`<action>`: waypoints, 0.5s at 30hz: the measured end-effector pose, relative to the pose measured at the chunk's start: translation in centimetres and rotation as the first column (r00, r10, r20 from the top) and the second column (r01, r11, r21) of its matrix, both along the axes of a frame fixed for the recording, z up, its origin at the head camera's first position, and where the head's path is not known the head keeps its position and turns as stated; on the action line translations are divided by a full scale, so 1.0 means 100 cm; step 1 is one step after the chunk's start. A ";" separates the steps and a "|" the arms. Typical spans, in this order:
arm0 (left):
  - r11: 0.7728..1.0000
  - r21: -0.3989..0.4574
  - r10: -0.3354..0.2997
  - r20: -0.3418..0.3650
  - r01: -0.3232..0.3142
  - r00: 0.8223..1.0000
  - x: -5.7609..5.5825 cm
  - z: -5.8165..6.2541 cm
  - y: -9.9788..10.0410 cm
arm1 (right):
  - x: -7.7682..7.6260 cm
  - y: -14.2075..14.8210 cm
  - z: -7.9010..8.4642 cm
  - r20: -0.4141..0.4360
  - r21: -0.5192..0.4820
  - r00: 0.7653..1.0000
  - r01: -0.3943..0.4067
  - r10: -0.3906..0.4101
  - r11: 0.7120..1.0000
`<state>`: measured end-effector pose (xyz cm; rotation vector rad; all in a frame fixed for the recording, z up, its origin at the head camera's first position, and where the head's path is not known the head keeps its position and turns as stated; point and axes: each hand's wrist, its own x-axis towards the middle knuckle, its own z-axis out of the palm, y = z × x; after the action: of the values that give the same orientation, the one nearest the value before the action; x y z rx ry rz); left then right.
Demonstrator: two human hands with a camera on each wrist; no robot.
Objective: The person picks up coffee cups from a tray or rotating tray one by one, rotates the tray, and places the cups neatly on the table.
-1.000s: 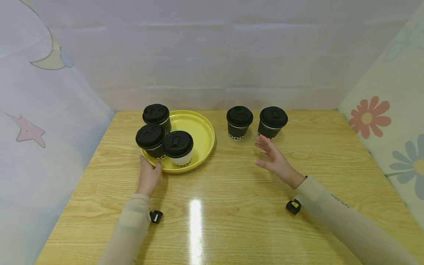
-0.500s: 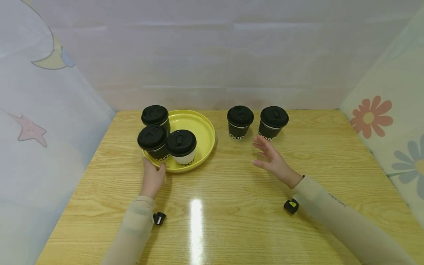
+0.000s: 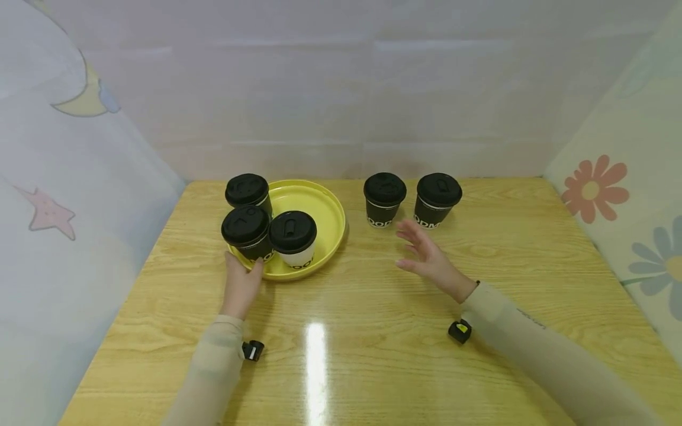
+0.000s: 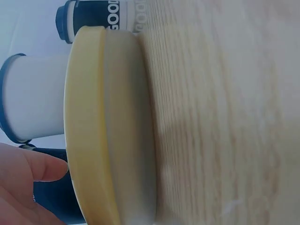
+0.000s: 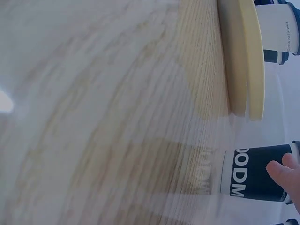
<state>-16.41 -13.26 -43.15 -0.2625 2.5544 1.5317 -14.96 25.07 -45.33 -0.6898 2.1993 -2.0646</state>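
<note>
In the head view my left hand (image 3: 242, 289) holds the lower side of a black lidded paper coffee cup (image 3: 246, 226), its thumb in front. This cup stands at the front left of a yellow round tray (image 3: 329, 219). Beside it are a white coffee cup (image 3: 294, 236) with a black lid and, behind, another black cup (image 3: 247, 190). The left wrist view shows the thumb (image 4: 49, 168) by the tray rim; the other fingertips are hidden. My right hand (image 3: 434, 266) hovers with fingers spread, holding nothing, in front of two black cups (image 3: 383, 198) standing upright right of the tray.
The wooden table (image 3: 367, 343) carries everything and shines with a light reflection in front. A pale cloth wall (image 3: 341, 106) rises right behind the cups. Printed side walls stand left and right. Small black cameras (image 3: 460, 331) hang at both wrists.
The left hand and the front black cup have shifted slightly, and the white cup now sits a little farther right. My right hand has drifted slightly left, still holding nothing.
</note>
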 end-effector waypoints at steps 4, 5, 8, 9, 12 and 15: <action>1.000 -0.014 -0.008 0.027 0.009 1.000 -0.001 0.000 -0.001 | -0.001 -0.005 0.002 0.007 0.019 1.000 -0.008 0.008 1.000; 1.000 -0.018 -0.014 0.030 0.014 0.999 -0.002 0.000 -0.002 | -0.001 -0.006 0.003 0.007 0.021 1.000 -0.011 0.011 1.000; 0.999 -0.025 -0.023 0.020 0.024 1.000 -0.003 -0.005 -0.002 | -0.002 -0.009 0.004 0.006 0.027 1.000 -0.017 0.016 0.999; 0.999 -0.027 -0.022 0.008 0.022 1.000 -0.003 -0.006 -0.002 | -0.002 -0.009 0.004 0.004 0.029 1.000 -0.017 0.017 0.999; 1.000 -0.026 -0.013 -0.026 0.012 1.000 -0.002 -0.009 0.001 | -0.003 -0.010 0.005 -0.001 0.038 1.000 -0.017 0.017 0.999; 1.000 -0.028 0.002 -0.055 -0.004 0.998 0.002 -0.009 0.006 | -0.003 -0.012 0.006 -0.001 0.043 1.000 -0.016 0.016 0.999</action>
<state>-16.24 -12.69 -44.06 -0.2309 2.6204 1.5258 -15.26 23.89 -44.73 -0.7030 2.2237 -2.0043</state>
